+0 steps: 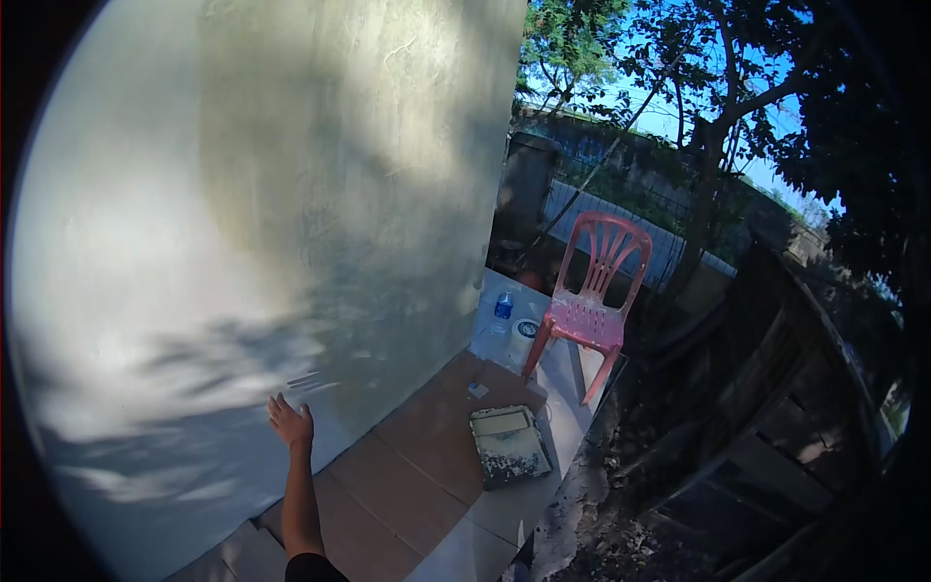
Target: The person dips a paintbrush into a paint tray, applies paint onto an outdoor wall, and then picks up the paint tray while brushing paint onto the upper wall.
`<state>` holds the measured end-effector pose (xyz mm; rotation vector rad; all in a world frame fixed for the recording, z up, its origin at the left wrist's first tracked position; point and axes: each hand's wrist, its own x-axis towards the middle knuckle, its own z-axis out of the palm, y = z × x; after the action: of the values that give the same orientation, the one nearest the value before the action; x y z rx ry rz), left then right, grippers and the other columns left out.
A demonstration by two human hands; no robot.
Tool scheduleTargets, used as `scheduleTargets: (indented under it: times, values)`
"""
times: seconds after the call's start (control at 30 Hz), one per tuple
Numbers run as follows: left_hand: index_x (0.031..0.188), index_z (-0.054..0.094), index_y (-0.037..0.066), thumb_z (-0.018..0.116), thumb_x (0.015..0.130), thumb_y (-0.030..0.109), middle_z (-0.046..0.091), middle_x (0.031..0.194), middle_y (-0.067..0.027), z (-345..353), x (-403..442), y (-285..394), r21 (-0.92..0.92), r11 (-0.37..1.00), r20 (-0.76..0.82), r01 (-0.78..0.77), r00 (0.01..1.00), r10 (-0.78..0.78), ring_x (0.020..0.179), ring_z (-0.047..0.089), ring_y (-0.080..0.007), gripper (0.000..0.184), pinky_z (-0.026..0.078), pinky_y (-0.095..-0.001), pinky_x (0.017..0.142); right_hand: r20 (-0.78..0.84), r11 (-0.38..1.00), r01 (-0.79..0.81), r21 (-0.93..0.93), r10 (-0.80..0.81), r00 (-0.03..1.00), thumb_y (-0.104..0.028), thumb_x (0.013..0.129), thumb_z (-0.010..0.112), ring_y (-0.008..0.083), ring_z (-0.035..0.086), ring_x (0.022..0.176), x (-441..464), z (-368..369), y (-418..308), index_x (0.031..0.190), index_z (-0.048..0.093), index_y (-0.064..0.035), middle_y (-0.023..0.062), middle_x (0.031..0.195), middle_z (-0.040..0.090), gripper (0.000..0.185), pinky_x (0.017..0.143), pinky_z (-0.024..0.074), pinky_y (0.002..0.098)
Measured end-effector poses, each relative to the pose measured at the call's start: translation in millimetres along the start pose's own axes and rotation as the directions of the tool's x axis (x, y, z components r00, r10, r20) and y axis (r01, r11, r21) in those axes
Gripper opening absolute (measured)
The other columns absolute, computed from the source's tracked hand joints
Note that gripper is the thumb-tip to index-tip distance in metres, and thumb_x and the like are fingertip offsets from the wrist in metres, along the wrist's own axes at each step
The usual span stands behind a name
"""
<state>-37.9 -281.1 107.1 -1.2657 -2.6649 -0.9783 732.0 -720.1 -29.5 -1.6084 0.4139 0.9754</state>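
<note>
My left hand (291, 421) is raised in front of the pale wall (291, 242), low and left of centre, with its back toward me. The fingers are apart and hold nothing. A finger-shaped pattern of light and shadow lies on the wall just beside the fingertips; whether they touch the surface cannot be made out. The wall has a darker, yellowish patch above the hand. My right hand is not in view.
A paint-stained tray (509, 446) lies on the tiled floor (388, 495). Beyond it are a small packet (478, 389), a white tub (523, 339), a blue-capped bottle (503, 306) and a pink plastic chair (592, 320). Dark boards and debris line the right.
</note>
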Motion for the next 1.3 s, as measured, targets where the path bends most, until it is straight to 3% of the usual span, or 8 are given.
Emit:
scheduleTargets:
  times: [0.1,0.2,0.43,0.5,0.57,1.0,1.13,1.3]
  values:
    - [0.145,0.031,0.002,0.065,0.085,0.037,0.034,0.148,-0.0274,103.5,-172.1,-107.5,-0.13,0.986,0.423,0.107,0.905,-0.043,0.133,0.04,-0.0429,0.077,0.037,-0.0491,0.108,-0.127,0.997,0.042,0.06,-0.035,0.991,-0.041,0.089,0.055,0.0298,0.054,0.071,4.7,-60.7,-13.8,0.105,0.055,-0.0059,0.0121,0.087,0.058,0.039,0.061,0.0489,0.0501]
    - [0.15,0.02,0.001,0.068,0.079,0.044,0.042,0.14,-0.0324,95.1,-364.0,-183.3,0.108,0.935,0.856,0.339,0.447,-0.261,0.128,0.046,-0.0462,0.096,0.041,-0.0491,0.105,-0.267,0.989,0.104,0.105,-0.073,0.961,-0.043,0.089,0.054,0.0285,0.054,0.069,14.3,-122.5,-22.1,0.105,0.055,-0.0062,0.0108,0.085,0.059,0.04,0.058,0.048,0.0478]
    - [0.14,0.039,-0.005,0.065,0.086,0.041,0.053,0.134,-0.0254,51.0,-535.7,-195.0,0.48,0.791,0.877,0.38,-0.185,-0.443,0.125,0.05,-0.0392,0.075,0.044,-0.0461,0.101,-0.267,0.962,0.241,0.126,-0.201,0.943,-0.046,0.091,0.053,0.0254,0.055,0.062,99.4,-167.5,-55.3,0.105,0.055,-0.0069,0.008,0.08,0.061,0.042,0.052,0.046,0.0426]
    - [0.135,0.047,-0.003,0.066,0.085,0.04,0.053,0.134,-0.0287,94.2,-560.0,-215.6,0.121,0.926,0.971,0.357,0.149,-0.184,0.126,0.051,-0.0404,0.069,0.042,-0.0438,0.103,-0.128,0.98,0.172,0.097,-0.159,0.979,-0.046,0.092,0.052,0.0236,0.058,0.063,116.6,-120.4,-80.9,0.104,0.057,-0.0064,0.0076,0.082,0.063,0.041,0.053,0.0475,0.0403]
    - [0.135,0.048,0.0,0.065,0.085,0.043,0.054,0.133,-0.0279,103.1,-556.1,-178.3,0.146,0.844,0.929,0.516,0.221,-0.296,0.128,0.049,-0.0402,0.069,0.041,-0.0429,0.105,-0.036,0.995,0.095,0.032,-0.094,0.995,-0.044,0.092,0.051,0.0224,0.062,0.068,128.1,-64.6,-98.3,0.101,0.061,-0.0055,0.0079,0.085,0.066,0.041,0.056,0.0514,0.0397]
    - [0.138,0.045,-0.004,0.055,0.095,0.041,0.047,0.142,-0.0251,436.5,-457.3,84.3,-0.155,0.956,0.894,0.25,0.447,0.028,0.134,0.043,-0.0352,0.063,0.035,-0.0393,0.11,0.168,0.836,-0.051,-0.547,0.169,0.971,-0.041,0.093,0.056,0.029,0.066,0.099,246.4,89.7,-197.7,0.118,0.056,-0.0008,0.015,0.106,0.066,0.048,0.082,0.0544,0.0441]
    - [0.141,0.04,-0.004,0.054,0.096,0.047,0.053,0.136,-0.023,503.7,-433.0,159.5,-0.174,0.776,0.866,0.607,0.469,-0.173,0.126,0.052,-0.0317,0.069,0.04,-0.037,0.103,0.092,0.818,-0.079,-0.57,0.159,0.983,-0.04,0.09,0.059,0.028,0.067,0.097,284.4,67.7,-247.2,0.116,0.059,-0.0027,0.0138,0.102,0.068,0.045,0.08,0.0544,0.0416]
    - [0.119,0.061,-0.003,0.049,0.094,0.059,0.068,0.106,-0.0215,546.5,-442.7,166.7,0.019,0.873,0.755,0.487,0.565,-0.332,0.102,0.064,-0.033,0.068,0.049,-0.0395,0.087,0.044,0.821,-0.162,-0.547,0.221,0.974,-0.042,0.088,0.06,0.0278,0.068,0.094,351.7,-30.5,-266.8,0.113,0.06,-0.0038,0.0133,0.103,0.07,0.045,0.082,0.0538,0.0419]
